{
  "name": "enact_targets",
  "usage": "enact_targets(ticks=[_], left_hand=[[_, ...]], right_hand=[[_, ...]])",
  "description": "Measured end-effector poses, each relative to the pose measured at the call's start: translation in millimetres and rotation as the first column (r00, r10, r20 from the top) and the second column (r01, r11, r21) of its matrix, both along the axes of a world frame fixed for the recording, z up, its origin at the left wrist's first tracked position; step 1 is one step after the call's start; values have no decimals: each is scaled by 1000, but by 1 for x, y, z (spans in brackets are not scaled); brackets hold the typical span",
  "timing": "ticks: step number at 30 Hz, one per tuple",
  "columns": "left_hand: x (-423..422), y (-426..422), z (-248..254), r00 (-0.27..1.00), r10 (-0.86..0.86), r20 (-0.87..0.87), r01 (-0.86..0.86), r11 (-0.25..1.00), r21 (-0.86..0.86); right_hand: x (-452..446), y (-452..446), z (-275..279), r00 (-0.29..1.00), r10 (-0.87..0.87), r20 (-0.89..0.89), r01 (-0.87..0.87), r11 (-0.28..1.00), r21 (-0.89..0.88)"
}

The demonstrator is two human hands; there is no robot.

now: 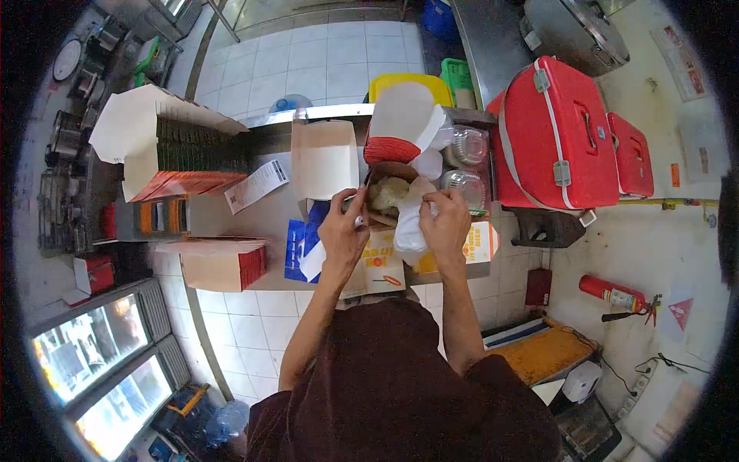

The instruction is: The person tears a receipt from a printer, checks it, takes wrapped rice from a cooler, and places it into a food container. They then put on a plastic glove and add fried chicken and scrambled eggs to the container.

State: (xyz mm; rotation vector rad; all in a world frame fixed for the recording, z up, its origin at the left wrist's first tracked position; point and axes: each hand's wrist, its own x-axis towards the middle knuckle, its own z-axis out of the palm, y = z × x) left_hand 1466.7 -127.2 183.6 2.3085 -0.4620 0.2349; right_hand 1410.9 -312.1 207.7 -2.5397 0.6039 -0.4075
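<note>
An open brown paper food box stands before me with pale food in it. At its left side, my left hand is closed, with thumb and fingers on the box's edge. A white, full-looking plastic bag hangs at the box's right front. My right hand is closed in a pinch on the bag's upper part. Under and around both hands lie white-and-yellow printed cartons. An open white-lined cardboard box stands just beyond my left hand.
Stacked folded cartons and a printed receipt are on the left. Red-sided paper boxes stand behind the food box. Clear plastic containers and a large red cooler box are on the right. Blue packaging lies near the front edge.
</note>
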Motion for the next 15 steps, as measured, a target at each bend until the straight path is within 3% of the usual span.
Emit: enact_targets(ticks=[4, 5, 8, 12, 13, 15], left_hand=[[1, -10, -5, 999, 10, 43, -9, 1000, -11], [0, -12, -6, 999, 20, 44, -20, 1000, -2], [5, -20, -5, 999, 44, 25, -46, 995, 84], [14, -20, 1, 1000, 2, 3, -2, 975, 220], [15, -22, -1, 998, 36, -47, -23, 966, 259], [17, -25, 7, 976, 72, -204, 17, 915, 402]], right_hand=[[-3, -20, 7, 999, 15, -48, -9, 993, 122], [-1, -24, 11, 992, -26, -122, 59, 960, 275], [-3, -30, 24, 916, 198, -349, -156, 977, 145], [-6, -42, 24, 977, 186, -106, -121, 888, 444], [-5, -47, 28, 988, 94, -125, -15, 852, 523], [-7, -55, 31, 997, 15, -81, 31, 842, 538]])
